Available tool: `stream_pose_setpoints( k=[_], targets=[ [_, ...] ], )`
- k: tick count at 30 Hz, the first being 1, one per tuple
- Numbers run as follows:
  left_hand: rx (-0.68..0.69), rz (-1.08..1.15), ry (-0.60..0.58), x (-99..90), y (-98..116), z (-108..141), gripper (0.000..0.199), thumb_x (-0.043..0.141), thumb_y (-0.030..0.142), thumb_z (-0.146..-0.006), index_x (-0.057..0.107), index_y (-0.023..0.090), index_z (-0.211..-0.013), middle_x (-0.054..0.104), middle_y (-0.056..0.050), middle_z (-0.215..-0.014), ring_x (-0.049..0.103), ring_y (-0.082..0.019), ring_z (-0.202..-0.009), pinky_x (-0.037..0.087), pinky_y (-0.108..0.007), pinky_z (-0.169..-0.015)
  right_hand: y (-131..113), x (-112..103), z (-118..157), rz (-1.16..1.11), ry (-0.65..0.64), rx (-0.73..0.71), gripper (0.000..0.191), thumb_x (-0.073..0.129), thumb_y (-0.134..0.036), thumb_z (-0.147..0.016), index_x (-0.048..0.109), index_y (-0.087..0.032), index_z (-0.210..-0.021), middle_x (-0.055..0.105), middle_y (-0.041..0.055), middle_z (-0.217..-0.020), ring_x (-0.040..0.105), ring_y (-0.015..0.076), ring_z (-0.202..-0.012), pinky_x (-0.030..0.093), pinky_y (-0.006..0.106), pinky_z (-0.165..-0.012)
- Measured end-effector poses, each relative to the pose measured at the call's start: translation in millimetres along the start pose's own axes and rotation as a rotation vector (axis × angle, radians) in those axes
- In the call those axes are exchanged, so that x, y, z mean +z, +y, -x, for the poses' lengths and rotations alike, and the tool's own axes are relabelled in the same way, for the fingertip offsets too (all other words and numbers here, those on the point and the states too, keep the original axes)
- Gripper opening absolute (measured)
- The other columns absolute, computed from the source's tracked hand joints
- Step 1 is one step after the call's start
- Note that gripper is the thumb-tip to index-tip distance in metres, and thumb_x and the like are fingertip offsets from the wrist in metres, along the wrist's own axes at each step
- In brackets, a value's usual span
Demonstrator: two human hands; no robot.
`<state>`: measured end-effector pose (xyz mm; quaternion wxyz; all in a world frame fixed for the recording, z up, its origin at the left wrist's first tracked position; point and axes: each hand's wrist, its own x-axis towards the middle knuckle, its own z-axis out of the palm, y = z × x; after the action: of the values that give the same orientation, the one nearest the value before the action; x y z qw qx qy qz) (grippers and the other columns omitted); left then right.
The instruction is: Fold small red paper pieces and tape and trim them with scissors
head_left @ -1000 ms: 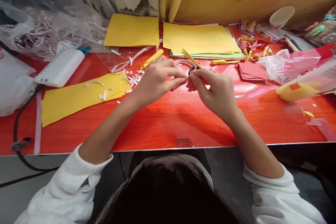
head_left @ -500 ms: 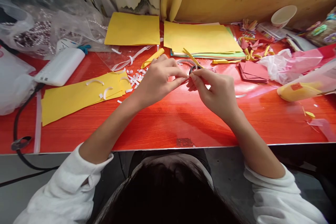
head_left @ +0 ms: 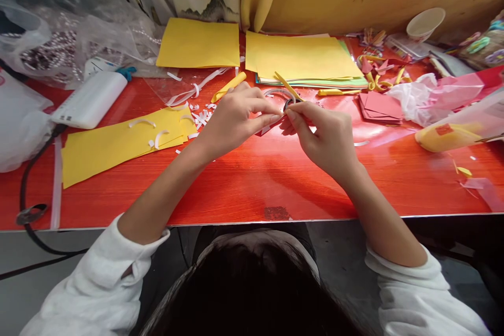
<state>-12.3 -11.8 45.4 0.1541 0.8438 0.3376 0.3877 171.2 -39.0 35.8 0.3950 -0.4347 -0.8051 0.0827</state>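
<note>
Both hands meet above the middle of the red table (head_left: 252,184). My left hand (head_left: 236,118) and my right hand (head_left: 325,134) pinch a small red paper piece (head_left: 271,127) between their fingertips, and most of it is hidden by the fingers. Just behind the fingers lies a roll of clear tape (head_left: 281,97) with a yellow paper strip (head_left: 287,85) resting across it. A rolled yellow strip (head_left: 228,87) lies beside my left hand.
Yellow sheets (head_left: 199,43) and a paper stack (head_left: 299,58) lie at the back; a cut yellow sheet (head_left: 118,142) with white scraps at left. A white device (head_left: 90,100), cable and plastic bags at far left. Red squares (head_left: 380,106), a cup (head_left: 425,23) and bags at right.
Hardly anything differs; the fingers of both hands shift slightly on the small red piece, and the hands stay in the same place.
</note>
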Motion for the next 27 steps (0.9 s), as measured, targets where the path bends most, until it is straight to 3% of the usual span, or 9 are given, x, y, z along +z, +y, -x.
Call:
stream_pose_setpoints(
  k=[27],
  targets=[
    [0.014,-0.066,0.034,5.3,0.4,1.1,0.013,0.057,0.030,-0.084,0.069,0.026,-0.079,0.063,-0.001,-0.076,0.055,-0.019,-0.085,0.044,-0.044,-0.083,1.0,2.2,0.1,0.037,0.007,-0.021,0.017,0.041,-0.024,-0.093,0.057,-0.021,-0.086,0.067,0.0019,-0.070,0.065,0.0140,-0.064,0.051,0.027,-0.059]
  ],
)
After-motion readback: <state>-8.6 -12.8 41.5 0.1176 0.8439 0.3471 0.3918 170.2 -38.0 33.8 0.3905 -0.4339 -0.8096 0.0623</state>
